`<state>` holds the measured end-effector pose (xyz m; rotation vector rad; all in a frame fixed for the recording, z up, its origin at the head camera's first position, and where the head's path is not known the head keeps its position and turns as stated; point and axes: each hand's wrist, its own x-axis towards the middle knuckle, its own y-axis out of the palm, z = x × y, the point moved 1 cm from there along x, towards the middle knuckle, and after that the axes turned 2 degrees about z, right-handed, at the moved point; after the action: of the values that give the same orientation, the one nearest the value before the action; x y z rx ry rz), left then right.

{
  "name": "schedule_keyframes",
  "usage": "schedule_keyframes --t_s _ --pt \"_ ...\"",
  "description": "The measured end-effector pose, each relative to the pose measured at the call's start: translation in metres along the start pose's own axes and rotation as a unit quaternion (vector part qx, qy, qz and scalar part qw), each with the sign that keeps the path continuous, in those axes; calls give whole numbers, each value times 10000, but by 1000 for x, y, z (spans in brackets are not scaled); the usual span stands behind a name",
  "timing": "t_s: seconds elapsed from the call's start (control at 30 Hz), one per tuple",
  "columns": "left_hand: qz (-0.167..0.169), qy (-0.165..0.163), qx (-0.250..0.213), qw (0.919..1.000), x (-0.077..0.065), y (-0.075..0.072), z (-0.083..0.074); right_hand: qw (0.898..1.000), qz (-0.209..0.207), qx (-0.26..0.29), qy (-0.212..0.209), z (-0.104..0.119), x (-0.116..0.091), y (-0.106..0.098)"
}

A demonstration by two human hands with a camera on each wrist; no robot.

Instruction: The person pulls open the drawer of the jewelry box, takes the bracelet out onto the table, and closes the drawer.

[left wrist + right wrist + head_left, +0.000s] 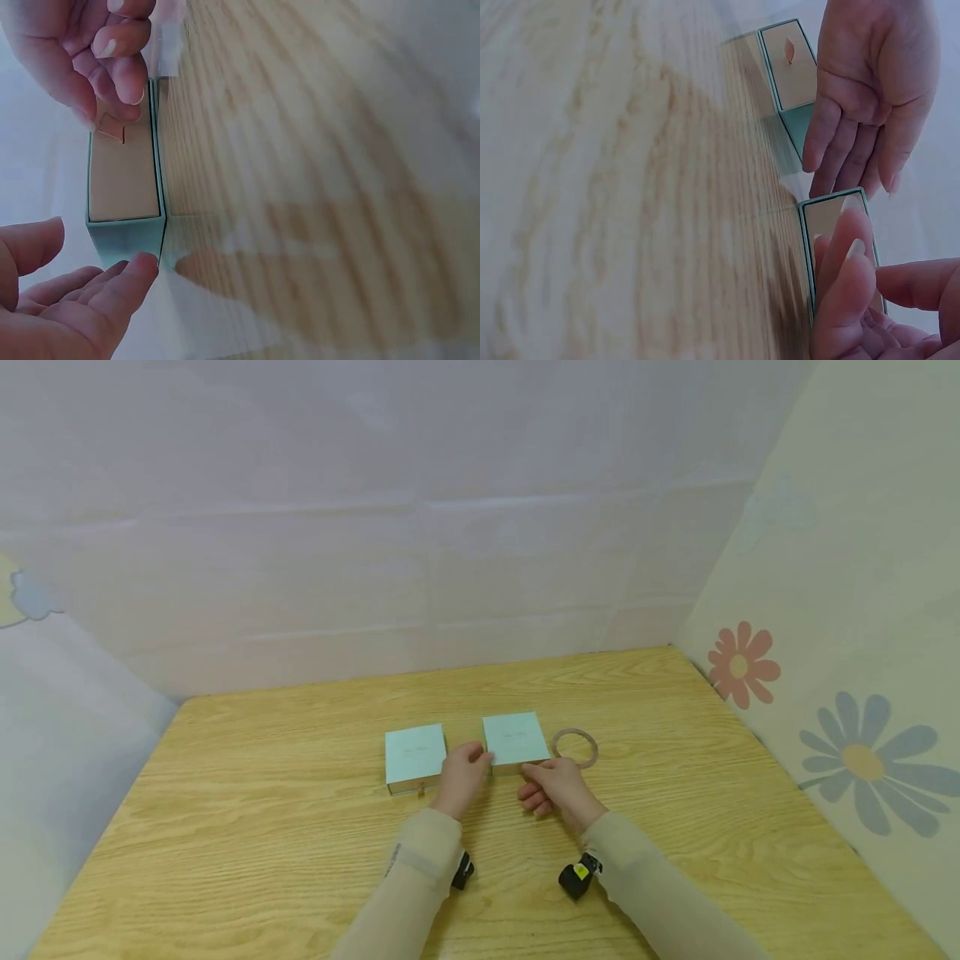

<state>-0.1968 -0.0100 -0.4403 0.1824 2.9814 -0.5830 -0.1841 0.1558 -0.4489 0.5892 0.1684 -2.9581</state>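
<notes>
A mint-green box lies flat on the table, its tan drawer front facing the person. My left hand is at its left side; in the left wrist view its extended fingertips touch or nearly touch the green side wall. At the front of the same box is my right hand, fingers loosely bent, thumb near the top edge. A small pinkish ribbon tab shows beside its thumb and fingertips, with no clear grip on it. A second matching box sits left of my left hand.
A pinkish-brown ring lies on the wooden table, just right of the nearer box and by my right hand. Pale cloth walls rise behind and beside the table. The second box's ribbon tab points toward the person.
</notes>
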Motion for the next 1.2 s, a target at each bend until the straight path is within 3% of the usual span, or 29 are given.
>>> schedule_keyframes --t_s 0.67,1.2 --pt "-569 30 -80 9983 18 12 4 9999 57 57 133 -2 6 0" --pt "-933 -138 -368 9949 15 15 -4 9996 185 54 203 -4 11 2"
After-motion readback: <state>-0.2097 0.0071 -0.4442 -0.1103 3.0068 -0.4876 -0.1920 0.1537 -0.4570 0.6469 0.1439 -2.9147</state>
